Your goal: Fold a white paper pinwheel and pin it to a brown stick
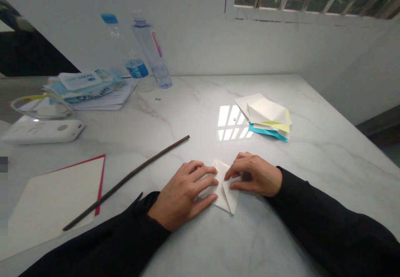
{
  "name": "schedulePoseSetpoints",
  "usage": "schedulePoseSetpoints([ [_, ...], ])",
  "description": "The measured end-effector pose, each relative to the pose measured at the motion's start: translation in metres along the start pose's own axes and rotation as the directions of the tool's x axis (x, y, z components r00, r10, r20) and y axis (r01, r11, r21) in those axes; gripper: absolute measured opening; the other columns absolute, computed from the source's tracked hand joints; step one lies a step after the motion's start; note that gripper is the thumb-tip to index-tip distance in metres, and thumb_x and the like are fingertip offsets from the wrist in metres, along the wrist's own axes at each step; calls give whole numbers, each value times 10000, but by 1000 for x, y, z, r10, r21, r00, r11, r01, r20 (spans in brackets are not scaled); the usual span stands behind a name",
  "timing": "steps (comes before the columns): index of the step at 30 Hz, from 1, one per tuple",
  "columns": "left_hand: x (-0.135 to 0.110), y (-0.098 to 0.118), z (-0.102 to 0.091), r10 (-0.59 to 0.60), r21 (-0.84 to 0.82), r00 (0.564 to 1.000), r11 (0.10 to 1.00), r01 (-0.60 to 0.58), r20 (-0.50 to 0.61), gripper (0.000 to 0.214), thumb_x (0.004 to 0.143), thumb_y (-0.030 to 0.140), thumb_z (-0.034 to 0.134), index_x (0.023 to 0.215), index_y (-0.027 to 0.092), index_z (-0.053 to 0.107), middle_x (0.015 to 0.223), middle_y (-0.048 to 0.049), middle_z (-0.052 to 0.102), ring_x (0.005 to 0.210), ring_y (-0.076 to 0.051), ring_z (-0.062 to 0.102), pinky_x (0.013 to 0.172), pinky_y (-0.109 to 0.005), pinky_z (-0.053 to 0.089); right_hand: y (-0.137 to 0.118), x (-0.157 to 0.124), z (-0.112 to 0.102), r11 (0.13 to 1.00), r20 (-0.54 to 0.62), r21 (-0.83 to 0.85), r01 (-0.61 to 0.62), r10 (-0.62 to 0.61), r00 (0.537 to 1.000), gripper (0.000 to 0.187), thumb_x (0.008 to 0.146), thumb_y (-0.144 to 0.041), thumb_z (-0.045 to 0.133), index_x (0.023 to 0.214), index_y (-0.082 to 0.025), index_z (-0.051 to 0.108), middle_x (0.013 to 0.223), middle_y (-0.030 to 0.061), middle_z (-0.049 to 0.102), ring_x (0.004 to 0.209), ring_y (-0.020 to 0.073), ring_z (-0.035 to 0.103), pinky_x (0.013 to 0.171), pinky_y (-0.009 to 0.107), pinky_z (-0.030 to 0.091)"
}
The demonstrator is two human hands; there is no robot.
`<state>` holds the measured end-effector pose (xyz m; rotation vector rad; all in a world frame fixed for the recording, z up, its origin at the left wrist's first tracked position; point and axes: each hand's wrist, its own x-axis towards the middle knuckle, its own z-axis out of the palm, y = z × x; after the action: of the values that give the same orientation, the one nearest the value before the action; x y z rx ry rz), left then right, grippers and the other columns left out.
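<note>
A folded white paper (224,187) lies on the marble table (300,173), its pointed corners facing away from me and toward me. My left hand (184,195) presses flat over its left side, fingers spread and hiding part of the sheet. My right hand (254,175) comes in from the right, with its fingertips pinching the paper's upper right flap. Both black sleeves reach in from the lower corners.
A long dark stick (125,183) and a white sheet with a pink edge (56,202) lie to the left. Stacked white, yellow and blue papers (267,118) sit ahead right. Wipes (84,86), a white device (42,130) and two plastic bottles (151,52) stand farther back.
</note>
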<state>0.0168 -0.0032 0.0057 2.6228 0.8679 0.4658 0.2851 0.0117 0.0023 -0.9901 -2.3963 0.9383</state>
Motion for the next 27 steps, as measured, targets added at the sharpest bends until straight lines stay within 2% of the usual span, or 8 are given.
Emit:
schedulePoseSetpoints([
  [8, 0, -1, 1, 2, 1, 1000, 1000, -2, 8, 178, 953, 303, 673, 1127, 274, 696, 1309, -25, 680, 1176, -271, 553, 1026, -447, 464, 1, 0, 3, 998, -22, -46, 34, -35, 999, 211, 849, -229, 777, 1058, -228, 749, 842, 20, 687, 807, 189, 607, 792, 354, 468],
  [13, -1, 0, 3, 11, 28, 1000, 1000, -12, 29, 326, 992, 283, 626, 1313, 330, 650, 1331, -31, 652, 1187, -285, 519, 1024, -468, 470, 2, 0, 2, 998, -21, -34, 54, -55, 998, 169, 848, -201, 765, 1013, -235, 760, 852, 28, 694, 821, 198, 601, 791, 357, 455],
  [17, -2, 1, 2, 24, 48, 999, 999, -26, 28, 395, 1006, 254, 602, 1380, 378, 620, 1335, -33, 638, 1183, -282, 509, 1026, -478, 472, 2, 0, 2, 998, -20, -36, 53, -54, 998, 165, 839, -201, 772, 1001, -224, 755, 849, 26, 688, 822, 201, 594, 783, 357, 453],
  [24, -2, 0, 3, 48, 67, 999, 997, -49, 18, 283, 1004, 258, 606, 1248, 356, 709, 1357, -32, 632, 1205, -293, 500, 1019, -487, 481, 2, -1, -6, 997, 10, -19, 72, -72, 997, 192, 846, -209, 769, 1038, -221, 757, 878, 35, 690, 849, 196, 619, 805, 346, 495],
  [27, -2, 0, 3, 45, 61, 999, 997, -46, 16, 283, 1006, 257, 605, 1249, 356, 711, 1352, -33, 635, 1202, -290, 504, 1017, -482, 479, 4, -3, -15, 999, 19, -4, 43, -43, 999, 117, 862, -190, 744, 976, -211, 758, 887, 39, 685, 850, 184, 627, 788, 312, 508],
])
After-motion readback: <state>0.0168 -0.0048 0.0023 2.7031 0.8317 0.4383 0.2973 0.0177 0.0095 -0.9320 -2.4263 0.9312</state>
